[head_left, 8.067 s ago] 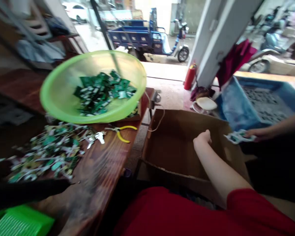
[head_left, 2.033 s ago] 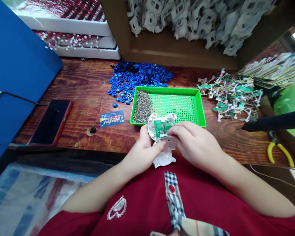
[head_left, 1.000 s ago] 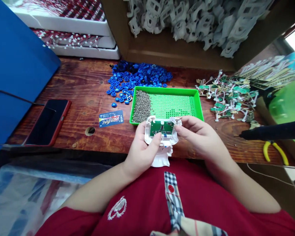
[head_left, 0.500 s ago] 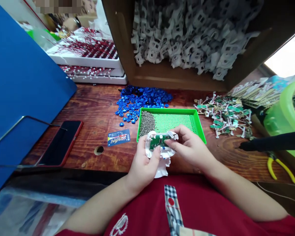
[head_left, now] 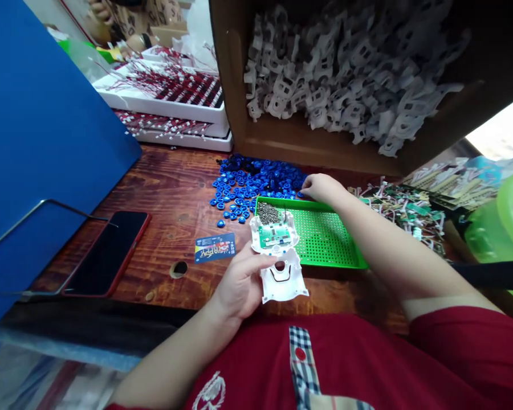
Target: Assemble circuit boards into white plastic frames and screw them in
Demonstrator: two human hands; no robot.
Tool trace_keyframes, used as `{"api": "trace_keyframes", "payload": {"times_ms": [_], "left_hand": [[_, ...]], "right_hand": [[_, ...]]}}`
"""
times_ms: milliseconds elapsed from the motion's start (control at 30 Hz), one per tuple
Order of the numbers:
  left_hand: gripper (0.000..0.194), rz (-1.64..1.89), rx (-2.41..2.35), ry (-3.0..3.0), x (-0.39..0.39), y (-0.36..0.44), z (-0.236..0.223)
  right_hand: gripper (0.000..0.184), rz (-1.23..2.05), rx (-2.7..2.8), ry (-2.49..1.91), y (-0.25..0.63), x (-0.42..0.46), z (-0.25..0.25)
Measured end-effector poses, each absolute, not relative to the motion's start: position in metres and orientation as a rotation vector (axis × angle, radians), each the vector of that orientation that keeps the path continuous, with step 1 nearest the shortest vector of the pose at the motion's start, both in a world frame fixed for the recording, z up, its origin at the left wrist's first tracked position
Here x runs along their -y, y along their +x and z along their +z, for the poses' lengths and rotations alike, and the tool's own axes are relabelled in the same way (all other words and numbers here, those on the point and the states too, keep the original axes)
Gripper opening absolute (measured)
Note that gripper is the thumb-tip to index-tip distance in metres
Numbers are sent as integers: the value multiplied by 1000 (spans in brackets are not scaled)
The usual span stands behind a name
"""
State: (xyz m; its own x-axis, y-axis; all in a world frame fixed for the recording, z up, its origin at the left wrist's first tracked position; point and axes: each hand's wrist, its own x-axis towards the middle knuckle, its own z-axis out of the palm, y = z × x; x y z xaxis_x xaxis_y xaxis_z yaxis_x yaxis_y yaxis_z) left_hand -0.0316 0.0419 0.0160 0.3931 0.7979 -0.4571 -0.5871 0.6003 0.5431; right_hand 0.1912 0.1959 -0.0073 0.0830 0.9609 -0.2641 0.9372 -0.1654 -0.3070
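Observation:
My left hand (head_left: 239, 282) is closed round a white plastic housing (head_left: 280, 273) with a green circuit board (head_left: 274, 234) seated in its upper part. It holds the piece over the near table edge. My right hand (head_left: 322, 188) reaches forward to the pile of small blue plastic caps (head_left: 256, 181), fingers curled down at the pile's right end, just past the far rim of the green perforated tray (head_left: 329, 239). Whether those fingers hold a cap is hidden. A heap of small metal screws (head_left: 268, 212) lies in the tray's left corner.
An open cardboard box (head_left: 290, 139) of white plastic housings stands at the back. Wired green circuit boards (head_left: 406, 208) lie right, beside a lime green basin (head_left: 502, 228). A red-cased phone (head_left: 109, 250), a blue card (head_left: 215, 248), a blue board (head_left: 38, 131) and white trays of red wires (head_left: 171, 97) are left.
My right hand has let go of the housing and reached forward to the blue caps. My left hand now holds the housing alone, lower and nearer. The view has tilted upward.

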Motion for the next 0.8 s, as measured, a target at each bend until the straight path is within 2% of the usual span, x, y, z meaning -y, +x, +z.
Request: {"api": "trace_keyframes", "payload": {"times_ms": [100, 333, 467, 800], "left_hand": [[46, 906, -749, 351, -42, -33, 15], [62, 907, -706, 402, -45, -32, 10], [70, 916, -783, 437, -43, -31, 8], [74, 998, -913, 597, -37, -26, 8]], "right_hand": [[21, 616, 2024, -2282, 193, -198, -16], [13, 641, 1989, -2237, 198, -195, -23], [17, 640, 1962, -2216, 196, -192, -22], [12, 647, 2025, -2218, 190, -190, -8]]}}
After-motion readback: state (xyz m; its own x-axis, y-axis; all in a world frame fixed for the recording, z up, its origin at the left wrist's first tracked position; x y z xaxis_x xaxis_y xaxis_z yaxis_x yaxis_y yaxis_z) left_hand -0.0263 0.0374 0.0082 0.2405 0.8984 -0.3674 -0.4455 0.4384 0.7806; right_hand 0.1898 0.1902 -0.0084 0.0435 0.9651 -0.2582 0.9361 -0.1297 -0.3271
